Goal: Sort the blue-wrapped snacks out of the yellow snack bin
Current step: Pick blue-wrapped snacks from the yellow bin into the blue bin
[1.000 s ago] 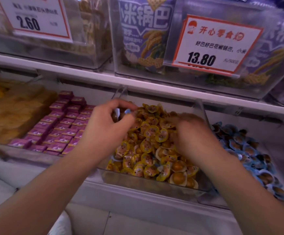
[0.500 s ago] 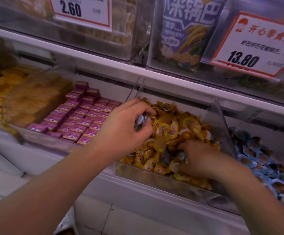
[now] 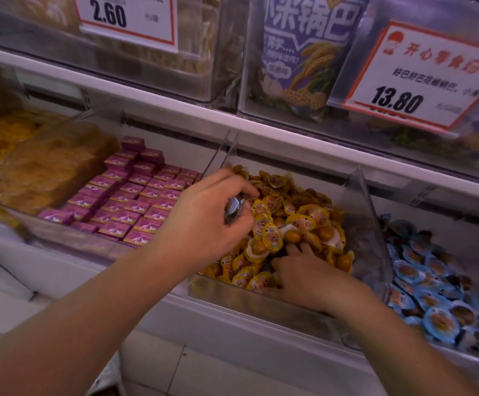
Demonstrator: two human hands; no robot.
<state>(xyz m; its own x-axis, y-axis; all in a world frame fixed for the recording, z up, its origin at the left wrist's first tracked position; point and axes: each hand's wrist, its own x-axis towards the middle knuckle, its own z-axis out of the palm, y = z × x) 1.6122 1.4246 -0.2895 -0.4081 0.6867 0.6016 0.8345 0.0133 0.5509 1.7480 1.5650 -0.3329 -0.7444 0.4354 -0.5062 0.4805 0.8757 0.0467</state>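
Head view: blue-wrapped snacks point(image 3: 234, 209) are gripped in the curled fingers of the left hand point(image 3: 204, 224), held over the yellow snack bin point(image 3: 369, 224). The right hand point(image 3: 315, 278) is buried among the yellow packets at the bin's front, and its grip cannot be told. A bin of blue-wrapped packets point(image 3: 429, 284) is seen just to the right.

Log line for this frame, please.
left hand: holds blue snacks | right hand: digging in yellow bin | blue bin: right
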